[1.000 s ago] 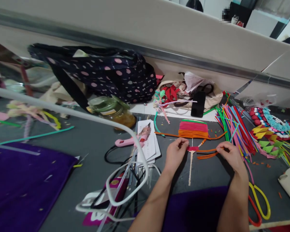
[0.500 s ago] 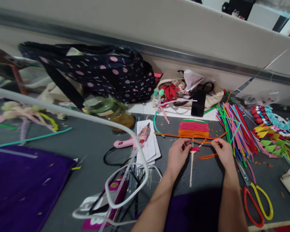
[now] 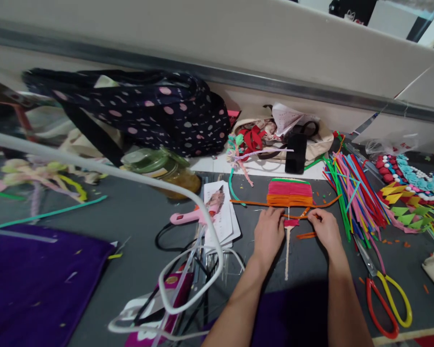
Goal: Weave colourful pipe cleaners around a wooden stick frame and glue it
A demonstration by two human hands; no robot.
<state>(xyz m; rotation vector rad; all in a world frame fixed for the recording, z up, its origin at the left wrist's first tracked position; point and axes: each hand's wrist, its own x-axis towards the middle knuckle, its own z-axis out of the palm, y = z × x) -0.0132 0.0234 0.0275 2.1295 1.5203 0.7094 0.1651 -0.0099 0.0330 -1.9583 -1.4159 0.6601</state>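
Observation:
An orange pipe cleaner (image 3: 299, 217) runs between my two hands, just below a flat panel of green, pink and orange pipe cleaners (image 3: 289, 189). My left hand (image 3: 269, 233) is closed on its left end, beside a thin metal stem. Pinched on the other end are the fingers of my right hand (image 3: 324, 230). Below, the stem carries a small pink band (image 3: 291, 222) and a pale wrapped handle (image 3: 287, 255). Under the panel's lower edge lies a longer orange pipe cleaner (image 3: 251, 203). A short orange piece (image 3: 305, 235) rests near my right hand.
At right are a bundle of coloured pipe cleaners (image 3: 356, 193) and red-and-yellow-handled scissors (image 3: 383, 294). Left of my hands, a pink glue gun (image 3: 188, 216) lies by papers and a white cable (image 3: 219, 260). Behind stand a green-lidded jar (image 3: 166, 176), a dotted bag (image 3: 148, 115) and a phone (image 3: 295, 153).
My right hand has moved left, closer to my left hand, and the orange pipe cleaner now lies across the stem. My left hand stays almost in place.

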